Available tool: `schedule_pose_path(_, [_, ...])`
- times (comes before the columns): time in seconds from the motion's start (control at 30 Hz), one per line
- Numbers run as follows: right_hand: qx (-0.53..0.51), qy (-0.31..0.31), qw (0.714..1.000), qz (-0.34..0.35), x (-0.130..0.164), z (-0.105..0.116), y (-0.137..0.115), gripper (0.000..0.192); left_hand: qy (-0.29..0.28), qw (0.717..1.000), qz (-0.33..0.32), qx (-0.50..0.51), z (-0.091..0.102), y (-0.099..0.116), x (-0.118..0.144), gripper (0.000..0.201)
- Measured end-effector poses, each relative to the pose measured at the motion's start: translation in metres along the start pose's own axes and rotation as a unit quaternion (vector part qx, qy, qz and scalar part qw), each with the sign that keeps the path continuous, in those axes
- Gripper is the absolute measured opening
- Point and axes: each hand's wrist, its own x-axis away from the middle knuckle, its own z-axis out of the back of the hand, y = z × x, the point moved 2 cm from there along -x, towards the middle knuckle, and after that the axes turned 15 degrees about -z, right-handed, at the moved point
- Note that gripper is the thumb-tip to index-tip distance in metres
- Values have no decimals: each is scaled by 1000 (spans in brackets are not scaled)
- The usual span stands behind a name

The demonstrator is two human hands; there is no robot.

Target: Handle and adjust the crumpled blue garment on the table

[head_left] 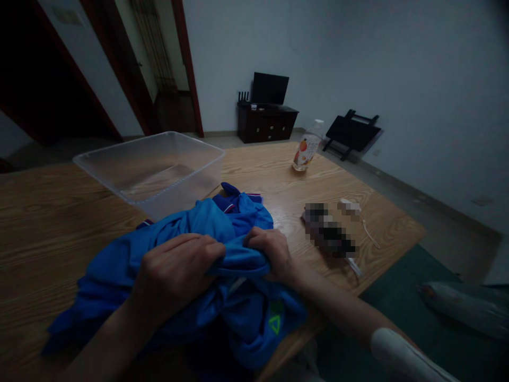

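Left hand (175,270) and right hand (270,252) each close their grip on the bunched blue garment (234,313) lying on the wooden surface (47,228). Clear plastic bin (159,164) stands just behind; bottle (307,148) farther right.

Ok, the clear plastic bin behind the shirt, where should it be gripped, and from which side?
Take the clear plastic bin by its long near rim, coming from above at the corner nearest the blue shirt. It stands upright and open-topped, with a flared lip that offers a grip, while its smooth walls would probably slip. Both the left hand and the right hand are closed on the shirt.
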Motion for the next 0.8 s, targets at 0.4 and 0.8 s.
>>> schedule_pose_path(0.4, [26, -36, 997, 56, -5, 1, -8, 42, -24, 1000, -9, -14, 1, 2, 0, 26])
schedule_pose_path(0.8, [21, -33, 996, 79, -6, -6, -9, 32, -45, 998, -13, 31, -1, -1, -1, 19])
